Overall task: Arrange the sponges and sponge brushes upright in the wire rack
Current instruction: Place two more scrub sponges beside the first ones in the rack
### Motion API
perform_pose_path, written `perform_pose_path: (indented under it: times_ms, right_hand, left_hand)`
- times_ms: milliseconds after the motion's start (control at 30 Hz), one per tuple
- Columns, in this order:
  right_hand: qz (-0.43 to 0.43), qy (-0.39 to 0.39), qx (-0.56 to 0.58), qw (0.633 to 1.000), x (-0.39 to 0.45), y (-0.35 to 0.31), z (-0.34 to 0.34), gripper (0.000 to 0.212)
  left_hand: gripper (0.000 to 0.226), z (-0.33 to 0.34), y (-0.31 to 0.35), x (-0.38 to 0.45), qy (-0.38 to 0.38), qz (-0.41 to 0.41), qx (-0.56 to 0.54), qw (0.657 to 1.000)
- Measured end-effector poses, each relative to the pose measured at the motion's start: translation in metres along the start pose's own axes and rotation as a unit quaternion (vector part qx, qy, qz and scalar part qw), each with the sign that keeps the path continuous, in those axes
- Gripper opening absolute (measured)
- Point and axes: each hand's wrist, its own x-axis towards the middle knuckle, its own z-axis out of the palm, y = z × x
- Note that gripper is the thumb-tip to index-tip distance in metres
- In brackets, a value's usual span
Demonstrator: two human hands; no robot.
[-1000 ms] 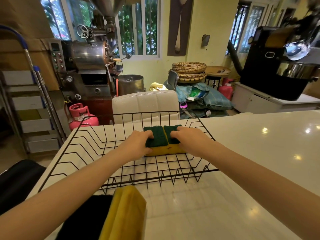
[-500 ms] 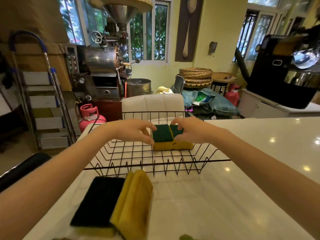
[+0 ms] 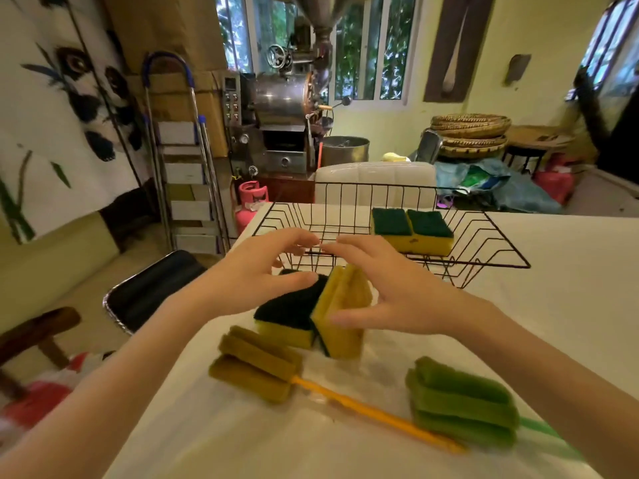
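A black wire rack [image 3: 498, 243] stands on the white counter. Two yellow sponges with green tops [image 3: 411, 233] sit side by side inside it, at its right. In front of the rack lies a yellow sponge with a dark scouring top [image 3: 287, 311], and a second yellow sponge [image 3: 342, 319] stands tilted on edge against it. My left hand [image 3: 262, 271] hovers open over the dark-topped sponge. My right hand [image 3: 383, 285] is open beside the tilted sponge, fingers spread. Nearer me lie an olive sponge brush with an orange handle [image 3: 256, 368] and a green sponge brush [image 3: 460, 406].
The counter's left edge [image 3: 179, 344] drops to a black chair [image 3: 152, 288] and the floor. A white chair back [image 3: 373, 181] stands behind the rack. A stepladder [image 3: 183, 167] and a coffee roaster [image 3: 287, 126] are farther back.
Both hands let go of the two sponges in the rack and drew back toward me to the sponges in front of it. The view tilted down, showing the two sponge brushes.
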Motion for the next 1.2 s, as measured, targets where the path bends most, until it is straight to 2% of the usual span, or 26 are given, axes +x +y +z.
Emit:
perform_pose_path:
  times_ms: [167,367,433,533,700,900,1100,1200]
  right_hand:
    - [-0.006,-0.035,-0.099,0.994,-0.005,-0.004,0.023,0.078]
    - [0.002,0.005,-0.096,0.995,-0.010,-0.002,0.022,0.045]
    - [0.027,0.009,-0.084,0.996,-0.021,0.001,0.016,0.040]
    - [0.061,-0.008,-0.060,0.996,-0.024,0.008,0.008,0.040]
    - [0.123,-0.070,-0.019,0.990,-0.029,0.022,-0.006,0.059]
    - [0.167,-0.149,-0.055,0.973,-0.030,0.033,-0.011,0.053]
    - [0.158,-0.144,-0.083,0.973,-0.027,0.037,-0.011,0.053]
    - [0.131,-0.129,-0.078,0.980,-0.025,0.041,-0.007,0.047]
  left_hand:
    - [0.026,0.016,-0.009,-0.015,0.011,-0.022,0.039,0.999]
    - [0.054,0.030,-0.009,-0.016,-0.118,-0.064,0.106,0.985]
    - [0.059,0.033,0.000,-0.015,-0.139,-0.059,0.129,0.980]
    - [0.060,0.031,0.003,-0.014,-0.139,-0.054,0.164,0.975]
    - [0.058,0.035,0.004,-0.012,-0.136,-0.036,0.178,0.974]
    - [0.058,0.045,0.006,-0.007,-0.122,-0.011,0.189,0.974]
    - [0.058,0.050,0.010,-0.002,-0.089,0.006,0.205,0.975]
    - [0.059,0.045,0.010,0.006,-0.103,0.006,0.218,0.970]
